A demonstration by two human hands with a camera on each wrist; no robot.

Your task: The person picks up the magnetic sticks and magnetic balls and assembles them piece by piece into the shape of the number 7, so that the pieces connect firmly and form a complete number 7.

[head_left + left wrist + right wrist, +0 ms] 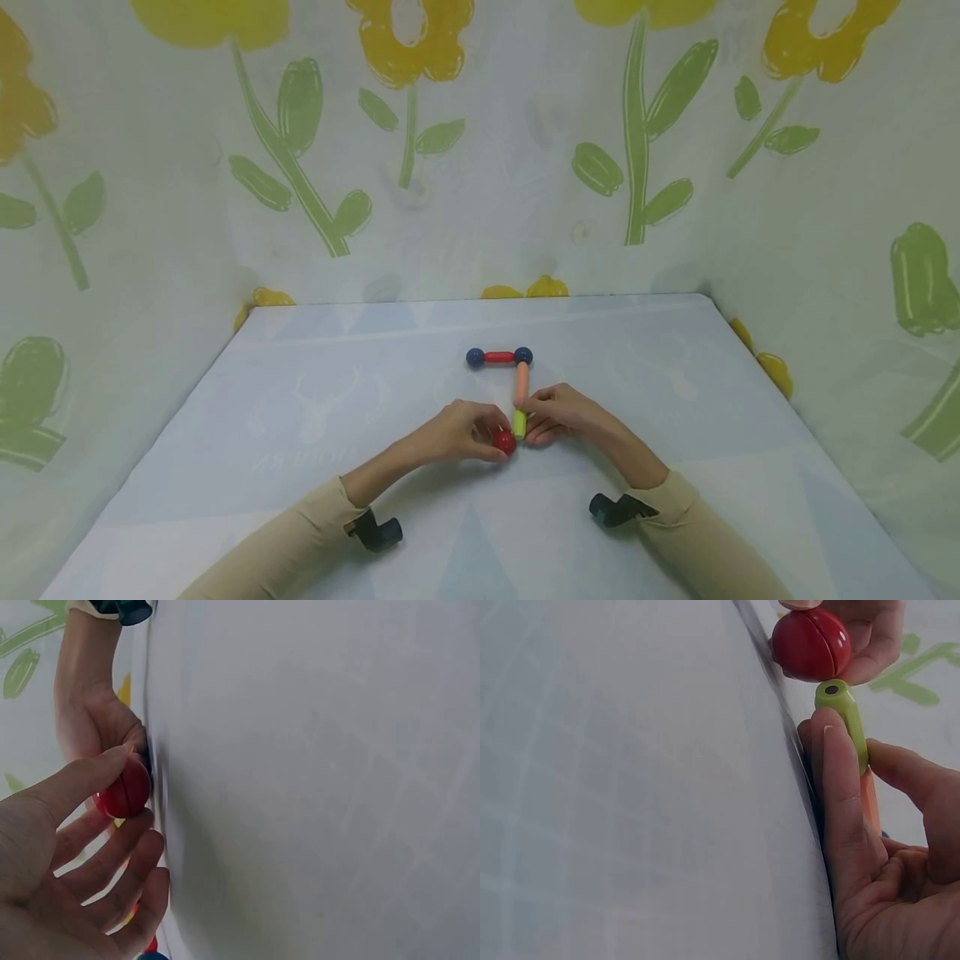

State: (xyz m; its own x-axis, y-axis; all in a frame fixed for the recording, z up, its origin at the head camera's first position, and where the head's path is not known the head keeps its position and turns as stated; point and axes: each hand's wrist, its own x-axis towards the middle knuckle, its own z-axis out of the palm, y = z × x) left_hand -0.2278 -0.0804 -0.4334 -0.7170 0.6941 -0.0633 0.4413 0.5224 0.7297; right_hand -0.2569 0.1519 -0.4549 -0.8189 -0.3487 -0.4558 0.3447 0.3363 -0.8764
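Between the thumb and fingers of my left hand (pixel 457 432) is a red ball (pixel 505 442), pinched, with a thin seam round it in the left wrist view. My right hand (pixel 572 415) pinches a yellow-green rod (pixel 520 423) whose near end has a dark round spot, seen in the right wrist view. The ball is right by that end; whether they touch I cannot tell. Beyond the green rod, in line with it, runs an orange rod (pixel 522 383) up to a dark blue ball (pixel 523 356). A red rod (pixel 498 357) links this ball to another dark blue ball (pixel 475 358) on its left.
Everything lies on a pale, patterned table (pixel 315 467). Behind it and at both sides hangs a white cloth (pixel 510 192) with yellow flowers and green leaves. A small black camera sits on each wrist, by the beige sleeves (pixel 292 533).
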